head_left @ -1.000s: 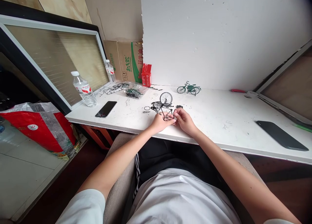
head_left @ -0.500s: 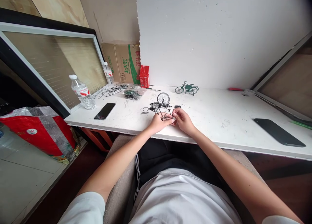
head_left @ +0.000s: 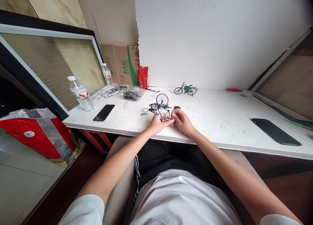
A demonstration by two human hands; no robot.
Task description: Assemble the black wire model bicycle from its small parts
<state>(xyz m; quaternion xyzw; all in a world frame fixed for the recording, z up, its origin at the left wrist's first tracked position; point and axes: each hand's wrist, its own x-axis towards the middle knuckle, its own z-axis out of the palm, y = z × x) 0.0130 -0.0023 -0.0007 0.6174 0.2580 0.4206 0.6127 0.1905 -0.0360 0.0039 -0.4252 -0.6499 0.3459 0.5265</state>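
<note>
We see the left hand [head_left: 158, 123] clamped on the black model bicycle [head_left: 162, 105], near the front edge of the white table [head_left: 215, 120]; the right hand [head_left: 182, 121] has thumb and fingertips together at the bicycle's right end, exact thing pinched we cannot tell; small black part [head_left: 177, 107] just beyond; thin ring [head_left: 145, 110] to the left; green model bicycle [head_left: 186, 89] stands upright on the far side.

I can see a skinny black toy bike frame [head_left: 165, 115], all thin bars. The left hand [head_left: 157, 123] holds it, and the right hand [head_left: 182, 120] pinches close by. A round, spoky wheel [head_left: 162, 99] stands up at its far end.
</note>
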